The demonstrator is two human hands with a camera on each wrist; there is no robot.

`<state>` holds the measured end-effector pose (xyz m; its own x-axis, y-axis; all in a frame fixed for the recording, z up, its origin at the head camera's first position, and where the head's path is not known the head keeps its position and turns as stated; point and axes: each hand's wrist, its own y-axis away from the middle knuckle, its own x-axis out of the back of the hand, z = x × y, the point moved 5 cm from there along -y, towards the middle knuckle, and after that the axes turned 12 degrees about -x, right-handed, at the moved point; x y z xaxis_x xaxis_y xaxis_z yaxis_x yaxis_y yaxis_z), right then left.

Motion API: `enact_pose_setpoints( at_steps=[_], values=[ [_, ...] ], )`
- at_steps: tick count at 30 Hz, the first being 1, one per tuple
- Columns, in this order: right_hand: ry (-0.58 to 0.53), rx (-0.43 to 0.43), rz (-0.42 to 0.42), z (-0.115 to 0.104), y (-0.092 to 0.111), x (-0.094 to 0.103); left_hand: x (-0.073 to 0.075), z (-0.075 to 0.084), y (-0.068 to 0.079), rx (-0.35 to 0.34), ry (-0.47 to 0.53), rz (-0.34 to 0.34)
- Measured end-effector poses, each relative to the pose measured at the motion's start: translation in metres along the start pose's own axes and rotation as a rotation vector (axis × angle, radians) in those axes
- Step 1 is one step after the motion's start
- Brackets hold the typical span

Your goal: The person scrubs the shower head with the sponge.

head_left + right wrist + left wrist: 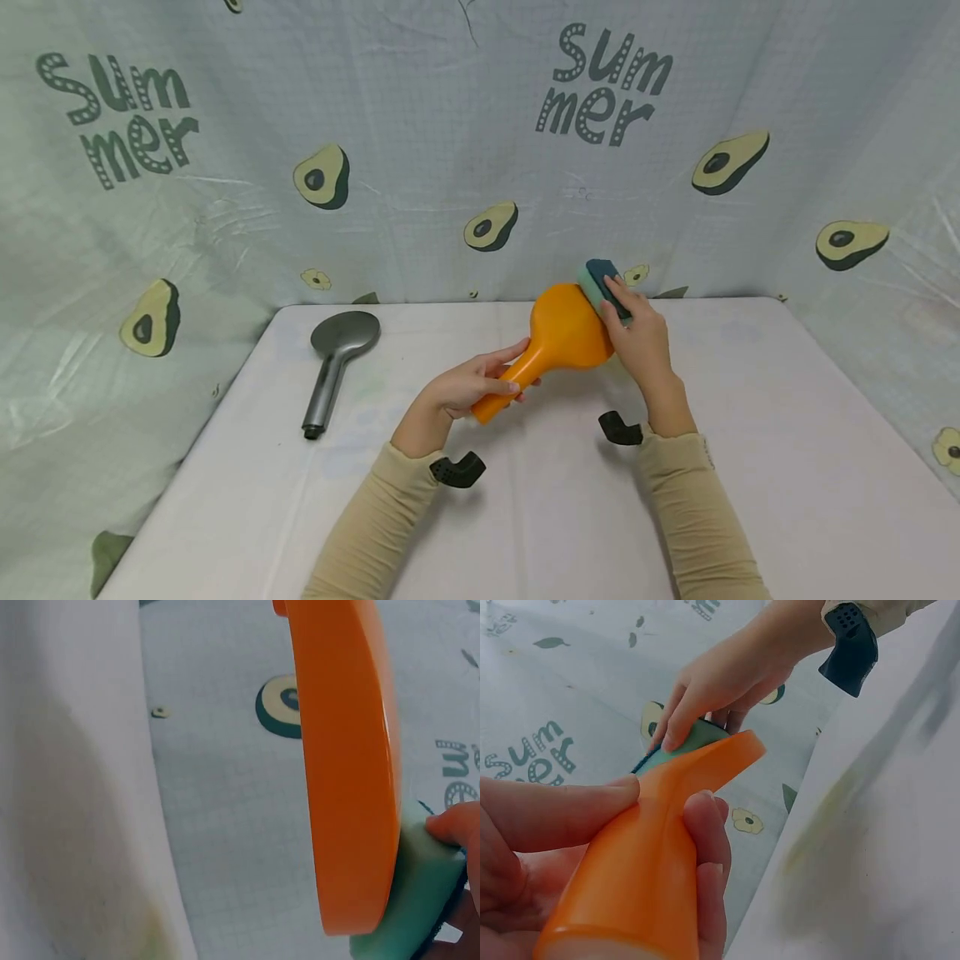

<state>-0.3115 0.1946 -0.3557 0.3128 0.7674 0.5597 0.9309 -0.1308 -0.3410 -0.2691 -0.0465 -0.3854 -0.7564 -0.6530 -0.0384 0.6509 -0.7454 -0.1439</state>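
Observation:
My left hand [480, 385] grips the handle of an orange shower head [570, 329], thumb on one side and fingers on the other. The shower head is raised above the table, its round head pointing up and to the right. In my right hand [639, 337] is a sponge [600, 283], pale green with a dark blue layer, pinched between thumb and fingers. The right wrist view shows the green side of the sponge [409, 889] against the smooth back of the orange head [349, 765]. Part of the sponge is hidden behind the head in the left wrist view.
A dark grey shower head [337, 358] lies on the left of the white table [525, 517]. Behind the table hangs a pale curtain [420, 100] printed with avocados and lettering. A black wrist mount [457, 471] sticks out from the left sleeve, another [621, 428] from the right.

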Motion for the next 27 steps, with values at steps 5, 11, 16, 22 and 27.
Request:
enact_pose_setpoints(
  at_steps=[5, 11, 16, 22, 27],
  values=[
    [0.039, 0.093, 0.017, -0.018, 0.004, -0.006, 0.001, 0.003, 0.001, -0.008, -0.008, 0.013],
    [0.099, 0.312, -0.030, -0.056, 0.022, -0.028, 0.002, 0.004, 0.002, -0.008, -0.010, 0.030],
    [0.143, 0.426, -0.095, -0.076, 0.035, -0.042, 0.003, 0.003, 0.000, -0.011, -0.023, 0.029],
    [0.096, 0.291, -0.075, -0.058, 0.025, -0.032, 0.005, 0.001, 0.001, 0.035, -0.007, 0.055],
    [0.040, 0.135, -0.034, -0.023, 0.010, -0.013, 0.007, 0.000, 0.003, 0.035, 0.061, 0.089]
  ],
)
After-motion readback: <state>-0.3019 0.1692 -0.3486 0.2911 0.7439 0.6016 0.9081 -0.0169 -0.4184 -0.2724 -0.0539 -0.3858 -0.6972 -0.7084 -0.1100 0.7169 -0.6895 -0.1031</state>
